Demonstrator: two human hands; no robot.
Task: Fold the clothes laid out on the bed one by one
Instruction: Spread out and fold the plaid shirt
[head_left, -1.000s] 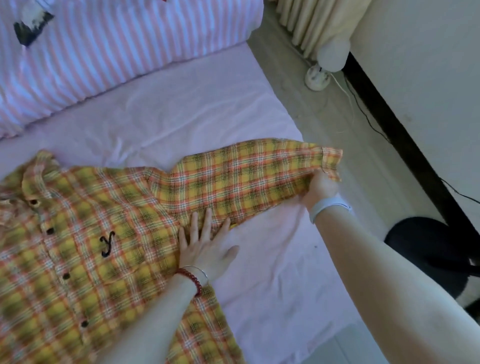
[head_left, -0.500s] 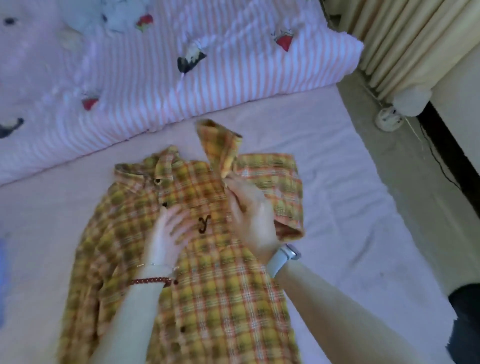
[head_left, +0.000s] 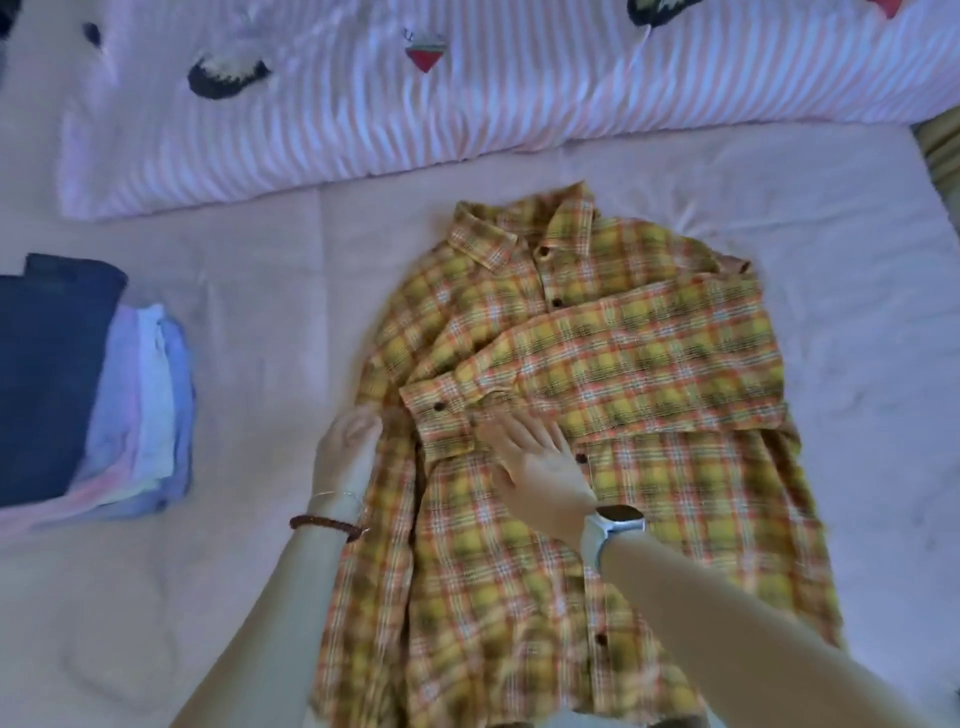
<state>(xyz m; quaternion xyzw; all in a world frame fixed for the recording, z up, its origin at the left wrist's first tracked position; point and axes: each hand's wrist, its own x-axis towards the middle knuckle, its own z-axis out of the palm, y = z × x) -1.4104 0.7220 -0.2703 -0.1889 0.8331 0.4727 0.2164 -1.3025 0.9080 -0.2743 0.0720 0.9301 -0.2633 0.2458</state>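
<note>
The pink bed sheet (head_left: 249, 312) spreads across the whole view, with a striped quilt (head_left: 337, 114) bunched along its far edge and a stack of folded clothes (head_left: 88, 384) at the left. In the middle of the sheet lies the yellow plaid shirt (head_left: 519, 571), buttoned front up, collar toward the quilt. 1 sleeve (head_left: 597, 364) is already laid across the chest, its cuff (head_left: 441, 415) ending near the shirt's left edge.

The shirt looks like light, soft woven cotton: it should drape and crease readily, hold a pressed fold, and slide a little on the sheet. It is probably best taken at seams, cuff or hem, since loose cloth would bunch.

The right hand (head_left: 540, 457) lies flat with fingers straight, pressing the folded sleeve just beside the cuff. The left hand (head_left: 348, 447) rests at the shirt's left edge; its fingers curl over the cloth there, though blur hides whether they truly pinch it. The 2 hands are apart.
</note>
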